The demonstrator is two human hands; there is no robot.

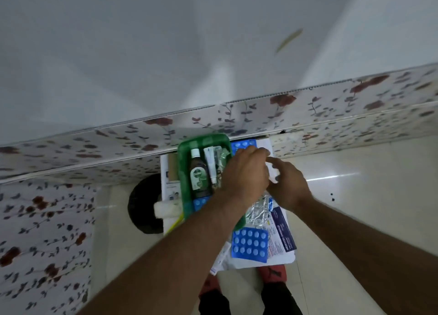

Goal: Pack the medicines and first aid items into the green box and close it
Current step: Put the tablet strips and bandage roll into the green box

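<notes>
The green box [184,172] stands open on a small white table [260,260]. Inside it lie a dark antiseptic bottle [199,176], a white tube [211,165], crumpled foil strips [222,153] and a blue blister pack [201,202]. My left hand [244,175] hovers over the box's right edge with its fingers curled; its palm is hidden. Just to its right, my right hand [290,186] pinches a small white packet [272,172]. On the table nearer to me lie a blue blister pack [250,245], a silver foil strip [258,211] and a purple dressing packet [282,234].
Another blue blister pack [241,145] lies behind the hands. Left of the box are a white bandage roll [166,209] and a brown cardboard roll [173,168]. A black round object [142,203] sits below the table's left side. A floral-patterned wall panel [308,111] runs behind.
</notes>
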